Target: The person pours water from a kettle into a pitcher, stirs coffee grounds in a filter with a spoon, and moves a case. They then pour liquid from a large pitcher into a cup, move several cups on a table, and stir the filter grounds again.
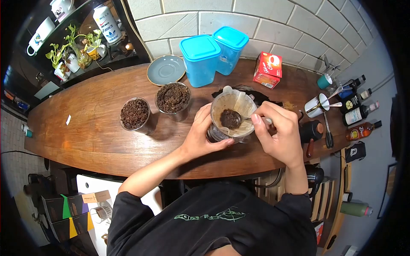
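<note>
My left hand (201, 133) is wrapped round the side of a clear coffee dripper (216, 123), thumb toward the front. A pale paper filter (232, 101) lines it, with dark coffee grounds (230, 119) at the bottom. My right hand (279, 132) is closed in a pinch at the dripper's right rim, on the thin handle of what looks like a spoon (246, 118); its tip reaches the grounds. To the left of my hands stand two glasses, a nearer-left glass (135, 114) and a second glass (173, 99), both filled with dark, crumbly grounds.
Behind are a grey saucer (166, 69), two blue-lidded containers (200, 62) (230, 49) and a red box (268, 69). To the right stand a metal cup (316, 106) with spoons, a black grinder (311, 130) and several bottles (358, 114). The wooden counter (89, 123) curves at its front edge.
</note>
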{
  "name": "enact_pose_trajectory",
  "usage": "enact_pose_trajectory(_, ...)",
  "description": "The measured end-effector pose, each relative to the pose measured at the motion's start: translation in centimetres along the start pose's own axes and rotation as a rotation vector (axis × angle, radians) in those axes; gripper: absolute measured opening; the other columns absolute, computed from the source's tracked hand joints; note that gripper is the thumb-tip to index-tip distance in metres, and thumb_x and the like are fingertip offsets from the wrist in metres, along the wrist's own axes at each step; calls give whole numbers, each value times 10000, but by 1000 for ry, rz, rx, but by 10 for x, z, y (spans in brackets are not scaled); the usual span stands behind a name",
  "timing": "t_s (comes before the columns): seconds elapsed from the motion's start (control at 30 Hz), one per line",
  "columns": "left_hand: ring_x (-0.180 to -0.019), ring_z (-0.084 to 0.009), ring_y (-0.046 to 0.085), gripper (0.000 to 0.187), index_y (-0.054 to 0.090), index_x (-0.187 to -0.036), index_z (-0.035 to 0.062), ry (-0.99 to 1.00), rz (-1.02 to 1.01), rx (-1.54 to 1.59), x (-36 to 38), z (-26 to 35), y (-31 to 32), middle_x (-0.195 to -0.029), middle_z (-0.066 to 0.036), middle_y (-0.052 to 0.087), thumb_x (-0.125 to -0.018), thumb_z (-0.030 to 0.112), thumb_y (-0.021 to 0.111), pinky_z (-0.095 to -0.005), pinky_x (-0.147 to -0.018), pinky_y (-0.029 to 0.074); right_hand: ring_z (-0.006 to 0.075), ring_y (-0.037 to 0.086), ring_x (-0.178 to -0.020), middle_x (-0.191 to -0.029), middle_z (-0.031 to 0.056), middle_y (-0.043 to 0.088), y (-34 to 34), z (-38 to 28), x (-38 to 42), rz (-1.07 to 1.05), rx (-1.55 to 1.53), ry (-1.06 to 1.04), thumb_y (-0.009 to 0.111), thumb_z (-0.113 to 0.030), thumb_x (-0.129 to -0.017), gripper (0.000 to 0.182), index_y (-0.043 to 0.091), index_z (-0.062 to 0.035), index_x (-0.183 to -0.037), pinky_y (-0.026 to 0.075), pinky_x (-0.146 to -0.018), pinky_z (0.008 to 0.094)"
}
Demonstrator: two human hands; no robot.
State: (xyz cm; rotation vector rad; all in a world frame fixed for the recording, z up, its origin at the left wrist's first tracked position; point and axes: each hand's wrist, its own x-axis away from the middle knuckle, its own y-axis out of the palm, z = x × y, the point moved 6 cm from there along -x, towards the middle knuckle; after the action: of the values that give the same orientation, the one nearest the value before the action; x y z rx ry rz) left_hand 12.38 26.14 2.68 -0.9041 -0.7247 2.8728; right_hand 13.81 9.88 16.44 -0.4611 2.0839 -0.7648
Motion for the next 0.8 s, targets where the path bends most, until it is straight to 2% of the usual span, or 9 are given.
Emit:
enact_pose_trajectory(0.07,-1322,-393,421,859,473,-1340,-59,-8,-2,4,0,0,1,-1365,-227,485,-682,331,862,-473,-1105,325,197,491,-518,-678,95,534,-2,2,3,-18,-42,168,641,-27,-872,95,590,23,-809,398,-495,317)
enact_pose_trajectory(0.1,-1321,-392,421,858,472,-1342,-58,-3,-6,1,-1,2,0,-1364,-226,487,-682,329,860,-474,-1106,324,197,491,-518,-678,95,534,-2,4,4,-17,-41,171,641,-27,-872,95,590,23,-809,398,-495,317)
enact_pose_trajectory(0.17,-1321,-392,421,858,470,-1343,-58,0,-14,0,-1,3,0,-1363,-226,488,-683,327,859,-475,-1107,323,148,434,-501,-663,85,511,-10,9,6,90,-52,131,620,-24,-895,109,577,32,-810,356,-483,299)
enact_pose_trajectory(0.27,-1321,-392,421,852,470,-1342,-56,17,0,-2,-2,4,-1,-1354,-224,496,-684,324,857,-477,-1107,323,139,424,-499,-654,79,495,-19,6,6,146,-50,73,607,-25,-909,120,571,34,-811,337,-476,294)
enact_pose_trajectory(0.43,-1322,-396,419,861,459,-1354,-55,45,-4,-28,-2,6,-1,-1346,-222,502,-686,315,857,-478,-1106,324,154,448,-512,-698,83,520,-5,6,10,58,-74,108,605,-14,-907,101,566,29,-825,350,-480,292)
enact_pose_trajectory(0.57,-1319,-396,421,858,459,-1355,-52,32,7,-31,-1,4,0,-1349,-222,500,-687,310,857,-476,-1103,326,158,462,-520,-699,88,522,-14,3,11,158,15,75,605,2,-900,88,567,31,-826,355,-480,291)
enact_pose_trajectory(0.67,-1319,-394,420,852,463,-1351,-52,10,15,9,0,3,0,-1350,-221,498,-687,310,857,-473,-1103,325,162,462,-522,-702,92,528,-16,0,13,135,-40,86,607,3,-897,82,571,30,-828,356,-477,295)
enact_pose_trajectory(0.8,-1313,-393,424,852,465,-1347,-54,47,14,-9,-3,6,-1,-1347,-222,499,-684,309,860,-471,-1102,325,208,495,-518,-692,104,526,-2,1,11,66,-37,58,610,6,-889,81,574,30,-820,380,-481,309)
